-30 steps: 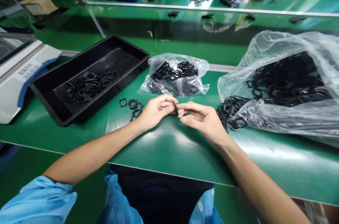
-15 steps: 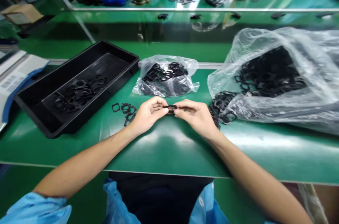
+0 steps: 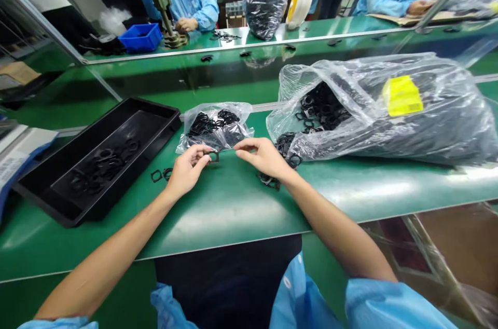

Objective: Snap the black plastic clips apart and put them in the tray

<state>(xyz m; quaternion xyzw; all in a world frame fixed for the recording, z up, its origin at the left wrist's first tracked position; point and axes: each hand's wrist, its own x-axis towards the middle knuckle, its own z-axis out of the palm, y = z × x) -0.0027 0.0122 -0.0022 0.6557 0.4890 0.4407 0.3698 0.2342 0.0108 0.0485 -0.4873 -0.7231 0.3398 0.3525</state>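
The left hand (image 3: 187,169) pinches a small black ring (image 3: 213,156) at its fingertips, and the right hand (image 3: 264,156), just to the ring's right, is loosely open and holds nothing.

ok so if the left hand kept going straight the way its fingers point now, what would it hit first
The left hand pinches a small black ring, fingers pointing up and right. Straight on, it would probably meet the small clear bag of black rings just beyond, though depth is hard to judge from this one view.
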